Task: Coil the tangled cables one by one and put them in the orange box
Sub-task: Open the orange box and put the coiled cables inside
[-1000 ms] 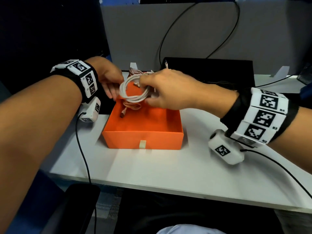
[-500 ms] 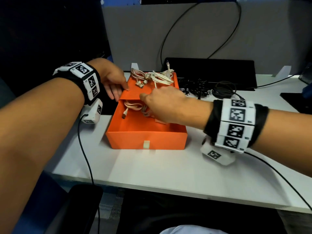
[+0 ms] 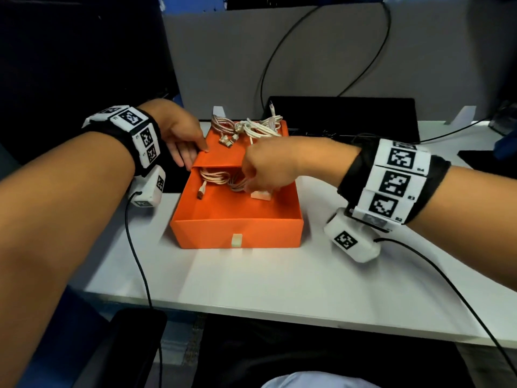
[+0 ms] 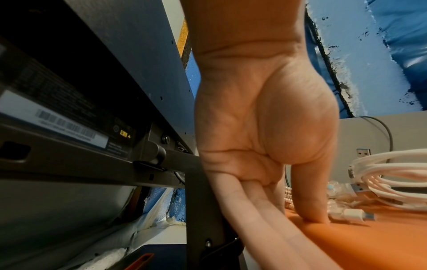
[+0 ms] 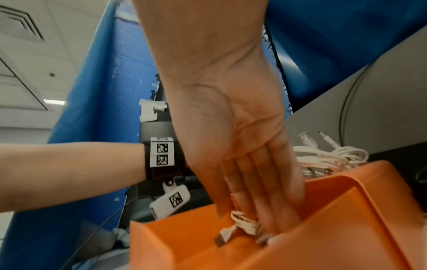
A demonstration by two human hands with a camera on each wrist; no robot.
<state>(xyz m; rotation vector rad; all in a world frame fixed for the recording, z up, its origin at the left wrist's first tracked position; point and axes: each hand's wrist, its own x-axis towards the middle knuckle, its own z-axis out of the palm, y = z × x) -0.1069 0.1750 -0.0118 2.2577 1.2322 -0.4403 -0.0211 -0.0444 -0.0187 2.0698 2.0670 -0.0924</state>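
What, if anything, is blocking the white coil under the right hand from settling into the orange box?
Nothing visible does: the right hand presses the white coil down inside the open orange box, beside another coiled cable.

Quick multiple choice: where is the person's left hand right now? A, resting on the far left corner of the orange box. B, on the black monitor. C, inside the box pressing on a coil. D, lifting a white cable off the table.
A: the left hand rests with straight fingers on the orange box at its far left corner.
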